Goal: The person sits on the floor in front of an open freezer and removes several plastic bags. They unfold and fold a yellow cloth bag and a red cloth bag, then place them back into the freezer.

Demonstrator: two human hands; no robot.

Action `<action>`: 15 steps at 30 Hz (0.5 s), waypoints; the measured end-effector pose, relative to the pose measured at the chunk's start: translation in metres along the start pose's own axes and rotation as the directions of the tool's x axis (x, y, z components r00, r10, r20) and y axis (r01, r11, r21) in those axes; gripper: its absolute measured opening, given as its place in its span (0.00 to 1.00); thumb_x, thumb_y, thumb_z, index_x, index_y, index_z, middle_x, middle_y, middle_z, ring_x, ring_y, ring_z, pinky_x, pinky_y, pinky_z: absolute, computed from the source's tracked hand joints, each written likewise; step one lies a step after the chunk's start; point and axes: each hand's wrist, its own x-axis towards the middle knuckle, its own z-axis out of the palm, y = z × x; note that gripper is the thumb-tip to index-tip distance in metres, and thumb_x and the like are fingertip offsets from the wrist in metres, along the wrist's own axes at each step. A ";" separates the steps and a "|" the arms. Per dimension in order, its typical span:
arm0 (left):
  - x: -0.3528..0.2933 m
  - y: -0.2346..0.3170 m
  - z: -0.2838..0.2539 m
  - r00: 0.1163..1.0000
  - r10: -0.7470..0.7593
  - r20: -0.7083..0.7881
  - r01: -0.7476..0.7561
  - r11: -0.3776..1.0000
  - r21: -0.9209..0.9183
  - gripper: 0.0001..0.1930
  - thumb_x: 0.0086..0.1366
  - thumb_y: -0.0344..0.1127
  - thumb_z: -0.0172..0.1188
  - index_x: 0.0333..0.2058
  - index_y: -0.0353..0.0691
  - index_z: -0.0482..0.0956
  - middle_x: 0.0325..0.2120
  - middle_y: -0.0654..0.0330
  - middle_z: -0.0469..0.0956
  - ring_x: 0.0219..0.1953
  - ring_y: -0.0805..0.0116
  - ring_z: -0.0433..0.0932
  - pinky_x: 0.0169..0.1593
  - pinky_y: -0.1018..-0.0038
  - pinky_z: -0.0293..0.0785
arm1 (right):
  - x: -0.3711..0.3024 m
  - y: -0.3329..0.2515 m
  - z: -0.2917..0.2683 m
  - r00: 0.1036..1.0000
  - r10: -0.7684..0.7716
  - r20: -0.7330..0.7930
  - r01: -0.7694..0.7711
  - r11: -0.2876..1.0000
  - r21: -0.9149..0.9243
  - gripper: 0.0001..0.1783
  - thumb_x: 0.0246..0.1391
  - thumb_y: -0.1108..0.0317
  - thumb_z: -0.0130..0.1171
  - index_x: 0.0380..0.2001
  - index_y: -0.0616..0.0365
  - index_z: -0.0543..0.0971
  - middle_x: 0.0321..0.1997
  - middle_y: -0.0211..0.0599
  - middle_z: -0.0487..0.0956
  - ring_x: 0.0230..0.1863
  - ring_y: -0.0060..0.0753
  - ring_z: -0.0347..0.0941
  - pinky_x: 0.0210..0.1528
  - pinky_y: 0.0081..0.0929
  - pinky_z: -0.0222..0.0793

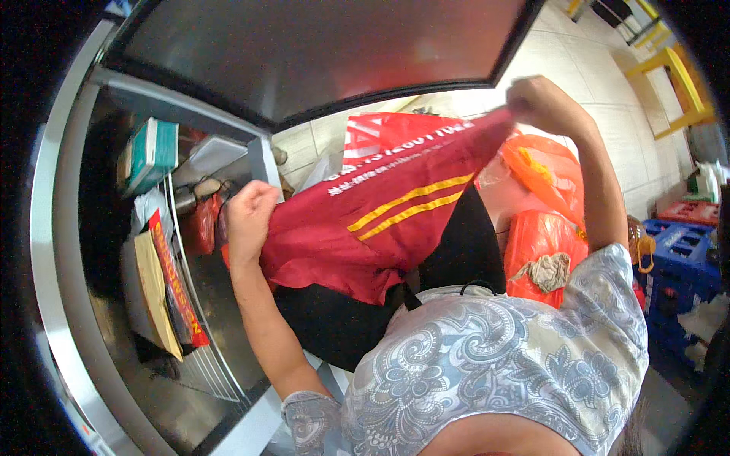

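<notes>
A dark red apron (365,235) with two yellow stripes and white print is stretched across my lap. My left hand (249,222) grips its left end, beside the open cabinet. Farther off and to the right, my right hand (537,99), a little blurred, is closed on the raised far corner. The cloth slants upward from left to right between my hands. Its lower folds bunch up over my black trousers. Behind the apron, a bright red printed bag (380,131) shows in part.
A steel cabinet with a wire shelf (199,304) stands at left, holding a teal box (152,156) and packets; its dark door (327,53) is swung open ahead. Orange-red plastic bags (541,182) and a crumpled rag (544,272) lie right. Blue crates (680,262) and a yellow stool (680,91) stand farther right.
</notes>
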 end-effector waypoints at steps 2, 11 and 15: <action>0.006 -0.015 -0.006 0.990 0.071 -0.120 -0.095 0.974 -0.206 0.04 0.67 0.30 0.58 0.34 0.37 0.78 0.28 0.70 0.74 0.32 0.81 0.70 0.39 0.83 0.66 | 0.010 0.013 0.005 0.968 -0.128 -0.217 0.130 0.992 -0.005 0.12 0.45 0.71 0.66 0.32 0.65 0.77 0.33 0.45 0.78 0.38 0.43 0.76 0.41 0.36 0.72; 0.004 0.050 -0.066 0.963 0.271 -0.015 -0.227 0.776 -0.588 0.18 0.59 0.34 0.70 0.45 0.38 0.73 0.25 0.71 0.69 0.25 0.83 0.69 0.32 0.85 0.68 | 0.072 0.007 -0.036 0.900 0.387 -0.202 0.084 0.301 0.950 0.07 0.59 0.68 0.55 0.39 0.56 0.78 0.32 0.28 0.79 0.33 0.24 0.76 0.35 0.22 0.73; -0.011 0.097 -0.070 0.931 0.164 0.328 -0.263 0.922 0.286 0.25 0.48 0.21 0.67 0.49 0.32 0.76 0.30 0.64 0.78 0.30 0.71 0.77 0.37 0.74 0.73 | 0.077 -0.020 -0.093 0.759 0.503 -0.413 -0.025 0.656 0.754 0.07 0.61 0.66 0.55 0.37 0.57 0.78 0.31 0.30 0.78 0.34 0.24 0.73 0.38 0.22 0.70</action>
